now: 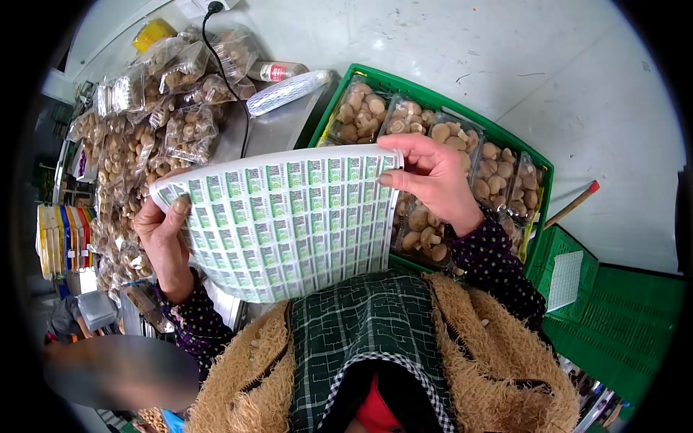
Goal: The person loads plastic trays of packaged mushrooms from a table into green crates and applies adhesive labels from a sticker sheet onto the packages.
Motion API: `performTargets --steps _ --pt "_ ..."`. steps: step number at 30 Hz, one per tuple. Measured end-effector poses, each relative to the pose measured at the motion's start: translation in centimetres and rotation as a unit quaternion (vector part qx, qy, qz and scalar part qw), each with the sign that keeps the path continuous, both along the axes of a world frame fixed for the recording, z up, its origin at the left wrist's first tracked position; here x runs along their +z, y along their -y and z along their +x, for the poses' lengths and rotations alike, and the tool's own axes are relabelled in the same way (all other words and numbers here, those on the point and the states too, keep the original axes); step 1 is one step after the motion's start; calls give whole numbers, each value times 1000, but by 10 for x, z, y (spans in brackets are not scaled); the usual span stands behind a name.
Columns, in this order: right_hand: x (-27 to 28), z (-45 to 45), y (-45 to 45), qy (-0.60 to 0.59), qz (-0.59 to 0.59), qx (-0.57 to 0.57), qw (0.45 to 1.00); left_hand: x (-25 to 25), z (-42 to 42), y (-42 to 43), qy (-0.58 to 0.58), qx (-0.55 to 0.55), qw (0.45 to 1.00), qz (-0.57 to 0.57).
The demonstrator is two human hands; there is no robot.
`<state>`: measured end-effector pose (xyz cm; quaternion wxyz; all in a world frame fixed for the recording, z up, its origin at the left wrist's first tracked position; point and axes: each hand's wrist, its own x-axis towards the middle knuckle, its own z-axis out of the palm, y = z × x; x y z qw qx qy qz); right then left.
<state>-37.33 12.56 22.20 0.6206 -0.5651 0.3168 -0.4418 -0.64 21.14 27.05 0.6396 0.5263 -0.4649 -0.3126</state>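
A large sheet of green-and-white printed labels [289, 216] is stretched between my two hands, its lower edge curving toward my apron. My left hand [164, 234] pinches the sheet's left side, thumb on the printed face. At the top right corner, my right hand [437, 173] grips the sheet between thumb and fingers. Behind my right hand stands a green crate [545, 169] filled with clear packs of mushrooms [451, 137]. The sheet hides part of the crate and the metal table.
Many bagged mushrooms [191, 133] pile up on the left of the metal table [278, 130]. A black cable [234, 90] hangs across it. Another green crate [613, 310] and a red-tipped stick [574, 204] are at right. A person [66, 317] is at lower left.
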Motion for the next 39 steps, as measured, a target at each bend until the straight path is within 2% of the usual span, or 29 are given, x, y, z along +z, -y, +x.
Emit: performTargets --steps 1,3,6,10,12,16,18,22,25,26,30,32,33,35,36,38,39 --pt "-1 -3 1 1 0 -1 1000 0 0 -1 17 -16 1000 2" --pt "-3 -7 3 -77 -61 2 995 1 -2 -2 34 -32 999 5" --pt "-1 -10 5 -102 -93 8 990 5 -7 -2 44 -18 999 5" --pt "4 -10 2 -95 -81 8 992 6 -11 -4 66 27 997 -6" --pt "2 -14 1 -151 -110 33 982 6 -14 -3 59 66 996 -14" --pt "2 -19 8 -244 -144 77 956 6 -12 -6 74 68 995 -17" --pt "-1 -14 15 -212 -316 66 922 11 -18 -8 61 70 996 -9" --pt "30 5 9 -230 -295 75 924 20 -36 -5 79 50 996 -11" --pt "31 10 8 -269 -320 80 905 23 -41 -6 73 27 997 11" --pt "27 14 6 -249 -344 52 904 25 -42 -7 79 34 996 24" --pt "26 22 1 -256 -329 32 908 24 -35 -7 81 26 995 45" --pt "29 24 -1 -306 -413 -7 858 24 -36 -5 53 44 996 63" --pt "27 25 -1 -307 -412 -7 858 24 -36 -4 53 43 996 62" --pt "21 27 0 -306 -501 -41 808 25 -35 -3 59 28 995 73" --pt "20 27 -1 -306 -501 -42 808 26 -36 -2 59 27 995 72" --pt "19 24 -3 -344 -550 -56 759 27 -39 2 69 30 992 97" --pt "18 22 -5 -346 -549 -58 759 25 -40 4 69 27 992 98"
